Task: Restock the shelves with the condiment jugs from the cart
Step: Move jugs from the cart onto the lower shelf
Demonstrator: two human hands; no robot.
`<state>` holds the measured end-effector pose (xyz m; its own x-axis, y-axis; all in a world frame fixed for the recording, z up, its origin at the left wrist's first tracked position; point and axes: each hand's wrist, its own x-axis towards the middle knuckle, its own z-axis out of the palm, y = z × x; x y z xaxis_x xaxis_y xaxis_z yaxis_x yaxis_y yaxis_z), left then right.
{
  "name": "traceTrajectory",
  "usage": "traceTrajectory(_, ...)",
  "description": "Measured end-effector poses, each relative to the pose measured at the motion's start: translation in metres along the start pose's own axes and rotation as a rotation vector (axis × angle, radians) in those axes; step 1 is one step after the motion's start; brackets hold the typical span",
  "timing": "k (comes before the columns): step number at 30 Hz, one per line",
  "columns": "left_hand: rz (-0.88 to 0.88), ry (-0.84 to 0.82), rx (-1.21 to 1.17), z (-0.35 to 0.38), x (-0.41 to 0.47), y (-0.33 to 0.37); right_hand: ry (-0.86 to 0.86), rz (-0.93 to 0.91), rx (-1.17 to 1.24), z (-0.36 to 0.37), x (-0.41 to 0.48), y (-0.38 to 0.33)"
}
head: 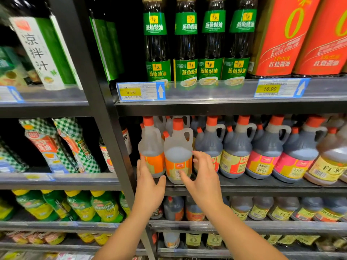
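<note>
Two clear condiment jugs with red caps and orange labels stand on the middle shelf [244, 186]. The front jug [178, 147] sits at the shelf's edge, and the second jug [151, 147] stands just left of it. My left hand [148, 182] is open, fingers straight, in front of the left jug's base. My right hand [201, 177] is open with spread fingers around the front jug's lower right side; whether it touches is unclear. The cart is out of view.
Dark vinegar jugs [236, 147] with red caps fill the same shelf to the right. Green-labelled sauce bottles [185, 44] and red cartons [281, 34] stand on the shelf above. A black upright post [105, 128] divides the shelving. More bottles fill the lower shelves.
</note>
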<state>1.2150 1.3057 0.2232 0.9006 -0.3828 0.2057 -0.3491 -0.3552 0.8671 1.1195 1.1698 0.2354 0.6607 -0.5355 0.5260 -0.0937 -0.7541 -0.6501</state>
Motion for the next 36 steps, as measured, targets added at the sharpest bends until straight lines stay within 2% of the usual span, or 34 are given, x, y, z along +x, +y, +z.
traceTrajectory(3,0.112,0.014,0.049,-0.011,-0.009,0.022,0.021,-0.116,-0.068,-0.027,0.004,0.003)
traceTrajectory(9,0.273,0.024,0.35,-0.039,0.019,0.088,-0.034,-0.346,-0.251,-0.075,0.046,-0.006)
traceTrajectory(13,0.202,0.05,0.607,-0.041,0.042,0.114,-0.135,-0.442,-0.465,-0.087,0.074,-0.027)
traceTrajectory(15,0.154,0.079,0.742,-0.043,0.053,0.121,-0.231,-0.422,-0.563,-0.089,0.084,-0.038)
traceTrajectory(17,0.139,0.039,0.818,-0.046,0.065,0.125,-0.301,-0.411,-0.612,-0.09,0.093,-0.048)
traceTrajectory(22,0.09,-0.113,0.97,-0.057,0.09,0.135,-0.543,-0.344,-0.588,-0.087,0.113,-0.062)
traceTrajectory(26,0.078,-0.232,1.122,-0.064,0.11,0.136,-0.765,-0.214,-0.524,-0.071,0.128,-0.067)
traceTrajectory(30,0.093,-0.201,1.102,-0.063,0.118,0.131,-0.831,-0.069,-0.42,-0.055,0.135,-0.069)
traceTrajectory(32,0.083,-0.17,1.059,-0.062,0.121,0.129,-0.826,-0.02,-0.388,-0.051,0.139,-0.067)
traceTrajectory(36,0.021,-0.202,1.132,-0.063,0.126,0.125,-0.799,0.051,-0.33,-0.047,0.141,-0.062)
